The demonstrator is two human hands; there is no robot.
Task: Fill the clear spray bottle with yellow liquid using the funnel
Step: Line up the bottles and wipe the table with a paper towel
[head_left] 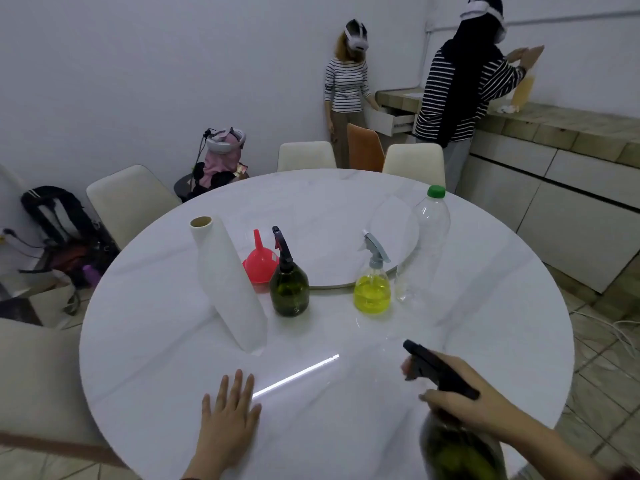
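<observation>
My left hand (230, 415) lies flat, palm down, on the bench (346, 341), fingers straight and slightly spread, pointing away from me, with the forearm running back toward the bottom edge. My right hand (460, 396) is closed around the neck of a dark green spray bottle (457, 448), knuckles up, fingers curled below the black trigger head. That forearm comes in from the lower right corner.

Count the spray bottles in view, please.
3: a dark green spray bottle beside the red funnel, a clear spray bottle with yellow liquid mid-table, another dark bottle in the right hand.
</observation>
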